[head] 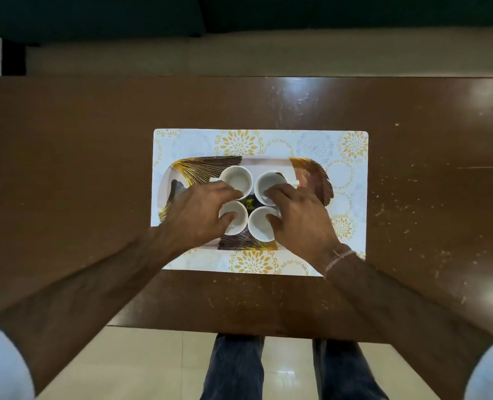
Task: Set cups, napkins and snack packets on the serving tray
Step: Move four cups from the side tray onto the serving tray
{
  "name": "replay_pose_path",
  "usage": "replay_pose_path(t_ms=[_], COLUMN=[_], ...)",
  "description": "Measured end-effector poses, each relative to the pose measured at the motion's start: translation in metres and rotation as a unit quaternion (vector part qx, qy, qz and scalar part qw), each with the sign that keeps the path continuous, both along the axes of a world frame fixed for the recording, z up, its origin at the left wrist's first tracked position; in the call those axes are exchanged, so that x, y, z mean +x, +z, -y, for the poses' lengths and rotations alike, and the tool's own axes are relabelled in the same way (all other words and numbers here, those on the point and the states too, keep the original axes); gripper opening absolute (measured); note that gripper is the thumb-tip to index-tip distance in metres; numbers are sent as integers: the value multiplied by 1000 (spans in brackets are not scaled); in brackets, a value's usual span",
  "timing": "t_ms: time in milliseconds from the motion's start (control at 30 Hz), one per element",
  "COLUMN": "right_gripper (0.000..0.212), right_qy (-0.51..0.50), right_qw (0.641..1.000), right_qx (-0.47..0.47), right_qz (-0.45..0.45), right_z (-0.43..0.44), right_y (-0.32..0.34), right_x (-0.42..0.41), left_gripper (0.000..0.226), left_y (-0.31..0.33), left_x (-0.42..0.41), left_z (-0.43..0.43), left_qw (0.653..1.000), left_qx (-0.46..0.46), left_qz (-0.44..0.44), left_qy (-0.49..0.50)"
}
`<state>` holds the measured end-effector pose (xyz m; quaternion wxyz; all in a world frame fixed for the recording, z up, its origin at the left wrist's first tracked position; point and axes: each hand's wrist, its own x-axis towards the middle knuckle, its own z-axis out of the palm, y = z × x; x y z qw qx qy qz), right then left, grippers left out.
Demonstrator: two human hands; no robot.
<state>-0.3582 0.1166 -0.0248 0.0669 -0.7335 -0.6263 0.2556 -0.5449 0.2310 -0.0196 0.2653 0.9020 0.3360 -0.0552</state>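
Standing on a patterned mat (pixel 352 168) in the middle of a brown table (pixel 66 154), the serving tray (pixel 317 177) is seen with four white cups grouped close together in a square. Going from the left, the left hand (pixel 193 215) is laid over the two cups of its side: its fingertips reach the rim of the far left cup (pixel 236 178), and the thumb is placed inside the near left cup (pixel 235 219). The fingers are half curled and spread, but a firm hold on either cup cannot be told. Between the four cups a dark packet (pixel 249 204) with a yellow label is partly seen, lying flat on the tray. On the right, the right hand (pixel 300 220) is set the same way, with fingers on the far right cup (pixel 270 187) and the thumb at the near right cup (pixel 261 223); its hold also cannot be told. A small white thing, perhaps a napkin, shows at the tray's right, but it is not clear. The packet lies just ahead of both hands, equally near to each, so the cups are probably being adjusted around it.
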Motion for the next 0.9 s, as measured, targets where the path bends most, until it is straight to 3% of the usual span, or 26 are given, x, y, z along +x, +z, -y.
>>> replay_pose_path(t_ms=[200,600,767,900], right_gripper=[30,32,41,50], right_qy=[27,28,-46,-100], right_qw=[999,999,996,993], right_qx=[-1,-4,71,60], right_qz=[30,20,-31,-30], right_z=[-7,-7,3,2], right_y=[-4,-3,4,7], right_x=[1,2,7,32], left_gripper=[25,35,41,46], left_y=[-10,-6,9,9], left_x=[2,2,23,68], left_z=[12,26,23,10], left_qw=[997,992,985,991], left_qx=[5,-7,57,73], left_qz=[51,68,97,47], left_qy=[66,109,131,102])
